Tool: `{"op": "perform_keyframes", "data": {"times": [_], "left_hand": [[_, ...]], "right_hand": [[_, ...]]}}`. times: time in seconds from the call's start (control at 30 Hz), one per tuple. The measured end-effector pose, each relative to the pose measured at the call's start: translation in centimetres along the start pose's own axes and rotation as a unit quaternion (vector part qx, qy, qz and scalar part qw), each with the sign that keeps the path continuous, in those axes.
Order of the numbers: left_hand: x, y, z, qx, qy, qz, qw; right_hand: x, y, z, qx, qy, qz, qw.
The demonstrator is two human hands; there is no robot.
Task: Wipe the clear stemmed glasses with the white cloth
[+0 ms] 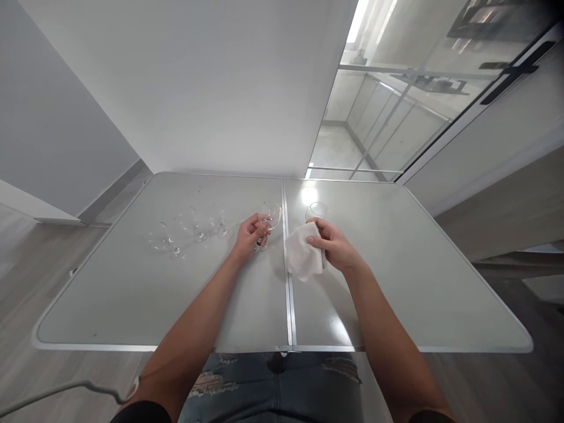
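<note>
My left hand is closed around a clear wine glass, its bowl tipped toward the table's middle seam. Part of the stem and foot shows under my fingers. A folded white cloth is pinched in my right hand, thumb on top, hanging just right of the seam. Right behind that hand is another clear glass, its lower part hidden; whether my fingers touch it I cannot tell. Three more clear wine glasses are grouped to the left of my left hand, faint against the tabletop.
The pale folding table has a metal rim and a metal seam down its middle. A white wall meets its far edge. Beyond the back right is a glass-paned door. A grey cable runs near my left elbow.
</note>
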State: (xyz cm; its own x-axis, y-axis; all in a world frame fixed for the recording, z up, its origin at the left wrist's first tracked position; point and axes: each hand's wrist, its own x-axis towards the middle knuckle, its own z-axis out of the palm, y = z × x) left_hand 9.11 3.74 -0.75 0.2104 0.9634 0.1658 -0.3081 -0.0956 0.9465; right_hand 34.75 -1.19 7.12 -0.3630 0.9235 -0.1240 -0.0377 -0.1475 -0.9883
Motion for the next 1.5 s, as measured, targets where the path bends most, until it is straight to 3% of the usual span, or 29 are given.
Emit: {"op": "perform_keyframes", "data": {"times": [0.1, 0.23, 0.4, 0.73, 0.87, 0.97, 1.07, 1.17, 1.23, 1.3, 1.37, 1.4, 1.43, 1.5], "left_hand": [[0.0, -0.2, -0.1, -0.005, 0.002, 0.007, 1.000], [0.1, -0.3, -0.1, -0.005, 0.003, 0.005, 1.000], [0.1, -0.2, 0.0, -0.008, 0.009, 0.002, 1.000], [0.2, -0.2, 0.0, -0.018, 0.010, 0.009, 1.000], [0.2, -0.1, 0.0, -0.015, 0.019, 0.008, 1.000], [0.1, 0.0, 0.0, -0.016, 0.020, 0.008, 1.000], [0.1, 0.0, 0.1, -0.017, 0.014, 0.007, 1.000], [0.2, -0.1, 0.1, -0.017, 0.017, 0.004, 1.000], [0.2, -0.2, 0.0, -0.017, 0.018, 0.003, 1.000], [0.3, -0.2, -0.1, -0.020, 0.016, 0.006, 1.000], [0.3, -0.3, -0.2, -0.023, 0.013, 0.010, 1.000], [0.3, -0.3, -0.2, -0.024, 0.012, 0.011, 1.000], [0.3, -0.4, -0.2, -0.024, 0.010, 0.012, 1.000], [0.3, -0.4, -0.2, -0.022, 0.005, 0.011, 1.000]], "right_hand": [[0.1, 0.1, -0.2, 0.015, 0.031, -0.016, 0.999], [0.4, 0.9, 0.4, -0.049, 0.027, 0.024, 0.998], [0.7, 1.9, 1.9, -0.130, -0.026, 0.026, 0.991], [0.9, 2.0, 1.4, -0.052, -0.179, 0.019, 0.982], [0.5, 1.6, 0.6, -0.041, -0.142, -0.003, 0.989], [0.1, 1.0, -0.3, -0.148, -0.109, -0.033, 0.982], [-0.1, 0.7, -0.5, -0.264, -0.176, -0.023, 0.948], [0.1, 0.8, 0.3, -0.254, -0.257, -0.028, 0.932], [0.1, 0.9, 0.9, -0.193, -0.215, -0.072, 0.955], [0.0, 1.0, 1.1, -0.088, -0.073, -0.144, 0.983], [-0.3, 0.8, 0.9, 0.014, 0.075, -0.199, 0.977], [-0.4, 0.6, 0.5, 0.037, 0.110, -0.210, 0.971], [-0.6, 0.5, 0.0, 0.032, 0.113, -0.210, 0.971], [-0.8, 0.2, -1.0, -0.034, 0.049, -0.204, 0.977]]}}
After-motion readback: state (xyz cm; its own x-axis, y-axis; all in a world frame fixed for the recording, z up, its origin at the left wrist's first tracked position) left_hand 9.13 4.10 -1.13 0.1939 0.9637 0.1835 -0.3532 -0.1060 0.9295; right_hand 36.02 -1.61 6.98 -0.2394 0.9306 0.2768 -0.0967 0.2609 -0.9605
